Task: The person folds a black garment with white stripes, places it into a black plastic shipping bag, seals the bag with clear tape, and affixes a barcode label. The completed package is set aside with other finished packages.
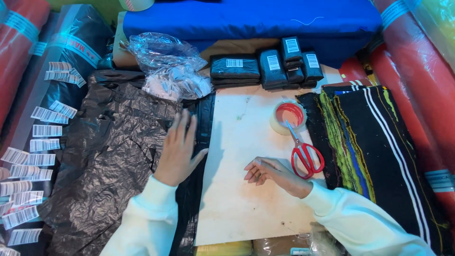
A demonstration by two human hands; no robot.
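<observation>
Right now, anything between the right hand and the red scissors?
Nothing visible. The right hand rests curled on the pale board, and the red scissors lie just beside it on the same board, only bare board between. The tape roll sits beyond the blades.

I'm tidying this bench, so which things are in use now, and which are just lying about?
In use: left hand flat on the black plastic bags; right hand resting on the pale board.
Lying about: red scissors, tape roll, wrapped black packets, striped fabric.
</observation>
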